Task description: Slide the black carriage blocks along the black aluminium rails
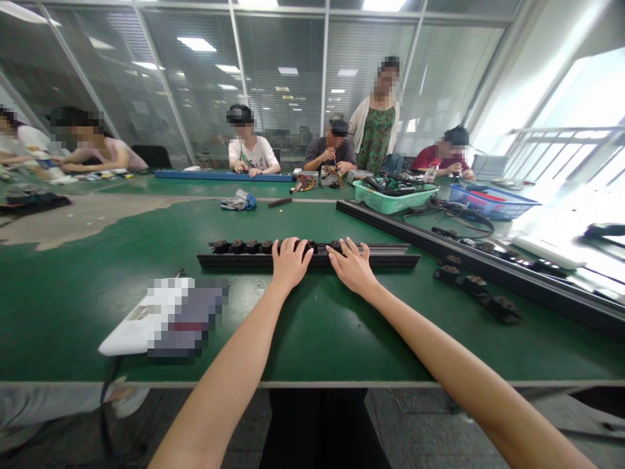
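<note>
A long black slotted rail (219, 262) lies crosswise on the green table, with a row of small black modules (237, 246) along its left half. My left hand (289, 262) rests over the row, its fingers bent around the modules near the rail's middle and its thumb at the near side. Just to the right, my right hand (355, 268) has thumb and index finger at a separate black module, mostly hidden under the fingertips; its other fingers are spread over the rail. Right of my hands, the channel (390, 249) of the rail shows bare.
A longer black rail (454, 251) runs diagonally at right, beside loose black modules (476, 284). A green basket (390, 203) of cables and a blue basket (493, 205) stand behind it. A white device (129, 326) lies at left. Several people sit across the table; one stands.
</note>
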### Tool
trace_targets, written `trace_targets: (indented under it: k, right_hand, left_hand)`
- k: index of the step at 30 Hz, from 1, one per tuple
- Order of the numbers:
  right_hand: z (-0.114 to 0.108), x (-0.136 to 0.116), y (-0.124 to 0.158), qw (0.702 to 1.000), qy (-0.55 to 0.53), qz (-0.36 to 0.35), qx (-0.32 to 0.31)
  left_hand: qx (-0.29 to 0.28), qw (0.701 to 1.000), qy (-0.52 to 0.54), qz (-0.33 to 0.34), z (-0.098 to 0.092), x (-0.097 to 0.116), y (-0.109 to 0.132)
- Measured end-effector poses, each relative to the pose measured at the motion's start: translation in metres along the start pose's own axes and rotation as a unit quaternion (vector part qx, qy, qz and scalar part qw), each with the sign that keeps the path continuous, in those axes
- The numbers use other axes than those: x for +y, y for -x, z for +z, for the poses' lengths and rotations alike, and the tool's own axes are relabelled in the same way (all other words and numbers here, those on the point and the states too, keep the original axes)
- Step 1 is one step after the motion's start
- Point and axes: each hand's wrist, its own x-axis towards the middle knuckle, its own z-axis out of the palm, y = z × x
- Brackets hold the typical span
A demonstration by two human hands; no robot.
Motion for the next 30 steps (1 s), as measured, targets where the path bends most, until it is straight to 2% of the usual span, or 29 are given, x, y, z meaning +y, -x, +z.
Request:
trace_targets:
  k: [6, 13, 30]
  right_hand:
    - [-0.0013, 0.0030, -0.0043, 0.998, -0.041, 0.016, -0.035]
    - [-0.0020, 0.0021, -0.0049, 0.998, -0.031, 0.018, -0.044]
    - [-0.0002, 0.0081, -0.0055, 0.999, -0.042, 0.025, -0.006]
  left_hand:
    - [-0.003, 1.000, -0.006, -0.002, -0.0009, 0.0003, -0.0003]
    - [-0.003, 1.000, -0.007, -0.001, -0.0025, 0.0014, -0.0004]
    - [0.002, 1.000, -0.008, 0.001, -0.0005, 0.0002, 0.0002]
